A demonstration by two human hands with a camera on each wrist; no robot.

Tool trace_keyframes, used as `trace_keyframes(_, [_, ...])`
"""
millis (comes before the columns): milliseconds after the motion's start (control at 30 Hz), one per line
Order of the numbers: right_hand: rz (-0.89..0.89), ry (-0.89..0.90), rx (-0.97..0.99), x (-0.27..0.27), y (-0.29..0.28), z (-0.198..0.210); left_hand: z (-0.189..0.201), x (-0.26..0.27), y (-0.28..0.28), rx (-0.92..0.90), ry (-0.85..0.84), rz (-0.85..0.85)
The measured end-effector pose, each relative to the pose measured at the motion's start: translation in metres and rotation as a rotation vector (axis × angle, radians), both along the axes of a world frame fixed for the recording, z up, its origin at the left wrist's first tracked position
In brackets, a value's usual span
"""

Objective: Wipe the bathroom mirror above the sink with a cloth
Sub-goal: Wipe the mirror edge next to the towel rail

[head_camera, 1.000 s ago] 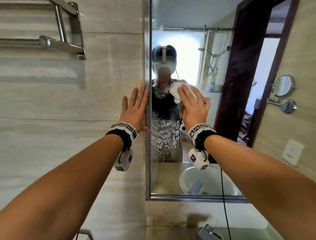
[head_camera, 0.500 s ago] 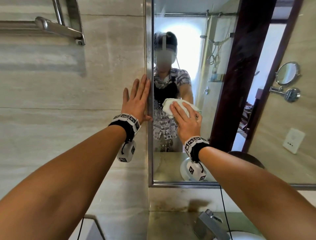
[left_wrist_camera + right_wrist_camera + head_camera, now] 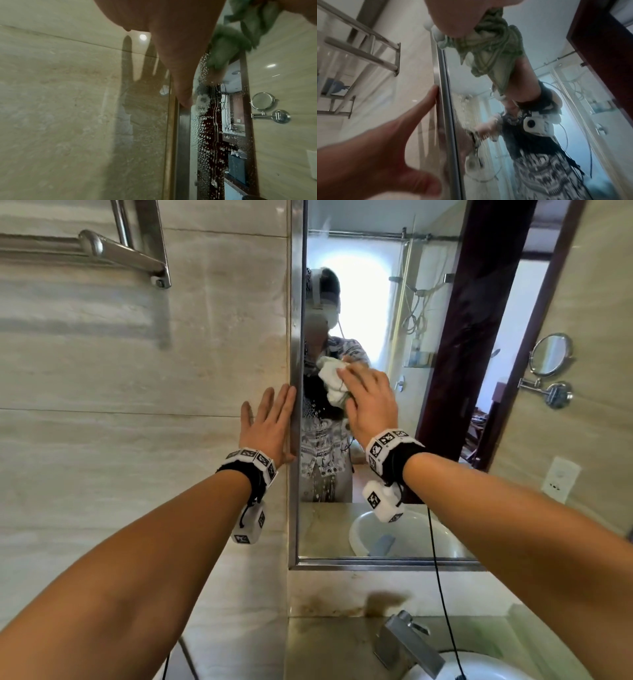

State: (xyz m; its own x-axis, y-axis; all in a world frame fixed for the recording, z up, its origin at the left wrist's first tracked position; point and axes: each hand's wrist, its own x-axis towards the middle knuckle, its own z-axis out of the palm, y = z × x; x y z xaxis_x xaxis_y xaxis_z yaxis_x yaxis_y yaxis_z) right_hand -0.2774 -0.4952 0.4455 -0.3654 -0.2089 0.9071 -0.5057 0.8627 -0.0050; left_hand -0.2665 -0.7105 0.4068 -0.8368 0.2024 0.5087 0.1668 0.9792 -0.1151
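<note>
The metal-framed mirror hangs above the sink. My right hand holds a bunched white cloth against the glass, close to the mirror's left frame. In the right wrist view the cloth hangs crumpled under my palm, touching the mirror glass. My left hand lies flat on the tiled wall, fingers straight, its edge against the frame. Water drops cover the lower mirror glass in the left wrist view, below the cloth.
A steel towel rack juts from the wall at upper left. A faucet stands on the counter below the mirror. The glass reflects a round shaving mirror and a dark door frame. A black cable hangs from my right wrist.
My right hand slid the cloth down the glass, then left and slightly up towards the mirror's left frame. My left hand stayed flat on the wall.
</note>
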Motion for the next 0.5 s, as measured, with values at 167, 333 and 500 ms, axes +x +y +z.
trace_keyframes(167, [-0.098,0.023,-0.010,-0.027,-0.034,0.045,-0.005,-0.007,-0.001,-0.011,0.029,0.015])
trace_keyframes(333, [-0.112,0.096,0.055,-0.036,-0.057,-0.010,-0.010,-0.016,-0.001,0.006,0.050,0.006])
trace_keyframes(500, [-0.123,0.087,0.115,-0.036,-0.055,-0.066,-0.011,-0.019,-0.004,-0.007,0.068,0.001])
